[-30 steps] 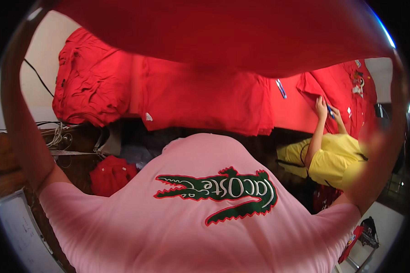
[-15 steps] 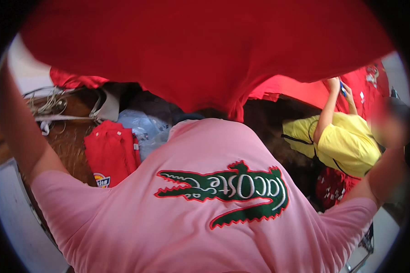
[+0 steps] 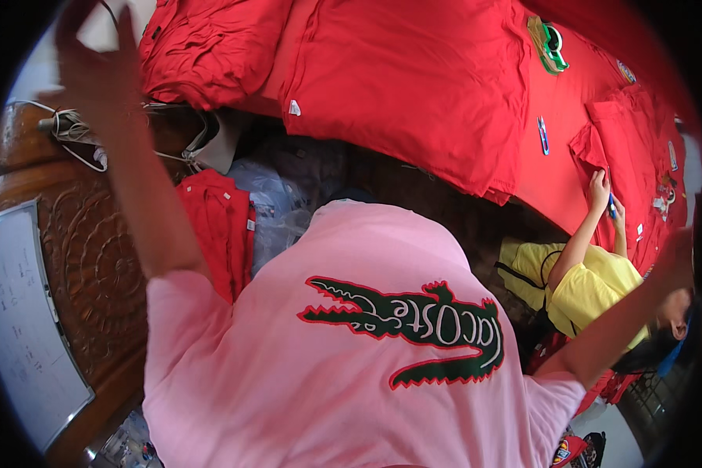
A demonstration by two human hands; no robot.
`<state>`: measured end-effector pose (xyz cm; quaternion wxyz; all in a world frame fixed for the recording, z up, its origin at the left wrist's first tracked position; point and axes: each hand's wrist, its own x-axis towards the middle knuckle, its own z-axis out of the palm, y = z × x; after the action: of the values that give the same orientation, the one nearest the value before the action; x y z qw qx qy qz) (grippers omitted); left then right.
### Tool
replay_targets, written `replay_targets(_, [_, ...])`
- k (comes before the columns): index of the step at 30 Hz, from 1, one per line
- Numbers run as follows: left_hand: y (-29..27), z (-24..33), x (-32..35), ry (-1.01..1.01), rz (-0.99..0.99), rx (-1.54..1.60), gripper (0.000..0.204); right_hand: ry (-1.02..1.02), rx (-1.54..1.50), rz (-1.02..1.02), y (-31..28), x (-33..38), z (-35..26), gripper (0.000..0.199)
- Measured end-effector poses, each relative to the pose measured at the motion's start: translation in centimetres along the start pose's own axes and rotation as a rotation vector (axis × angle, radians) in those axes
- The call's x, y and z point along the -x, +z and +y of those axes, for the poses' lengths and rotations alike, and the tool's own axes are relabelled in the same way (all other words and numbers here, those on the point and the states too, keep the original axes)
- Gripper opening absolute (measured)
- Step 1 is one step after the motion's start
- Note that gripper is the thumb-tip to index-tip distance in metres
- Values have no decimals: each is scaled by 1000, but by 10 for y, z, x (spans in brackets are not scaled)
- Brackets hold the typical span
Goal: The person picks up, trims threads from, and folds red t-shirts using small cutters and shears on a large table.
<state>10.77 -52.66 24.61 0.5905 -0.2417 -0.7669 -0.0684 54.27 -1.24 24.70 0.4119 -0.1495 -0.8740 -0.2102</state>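
My left hand (image 3: 97, 66) is raised at the upper left, fingers apart, with nothing visible in it. Beneath it, a rumpled pile of red garments (image 3: 214, 51) lies on the red-covered table. A red garment (image 3: 409, 90) is spread flat in the middle of the table, a small white label at its left edge. At the upper right, a darker red cloth (image 3: 639, 35) hangs close and blurred. My right forearm (image 3: 624, 312) reaches up to the right rim. The right hand is beyond the picture, so its hold on the cloth cannot be seen.
A co-worker in yellow (image 3: 600, 285) holds a blue-handled tool (image 3: 612, 207) over red garments at right. Blue thread snips (image 3: 543, 136) and a green tape dispenser (image 3: 552, 47) lie on the table. Left are folded red garments (image 3: 214, 226), cables (image 3: 74, 129) and a whiteboard (image 3: 23, 312).
The red cloth that spanned the top has swung away to the upper right, uncovering the table. My left hand has come into view, open. My right arm has shifted toward the right rim.
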Motion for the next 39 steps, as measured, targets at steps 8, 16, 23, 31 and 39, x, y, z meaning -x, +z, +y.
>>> replay_targets(8, [0, 87, 312, -119, -1003, 181, 63, 141, -224, -384, 87, 210, -137, 32])
replay_targets(16, [-90, 78, 422, -173, -1418, 146, 71, 208, -545, -866, 49, 344, -177, 21])
replay_targets(23, [-40, 60, 371, -692, -1461, 499, 23, 636, -707, -569, 105, 275, -161, 9])
replay_targets(31, [150, 122, 269, -447, -861, 469, 33, 880, -441, -651, 255, 136, -182, 33])
replay_targets(39, [156, 67, 262, -986, -1053, 1091, 22, 1516, -1361, -575, 186, 134, -159, 18])
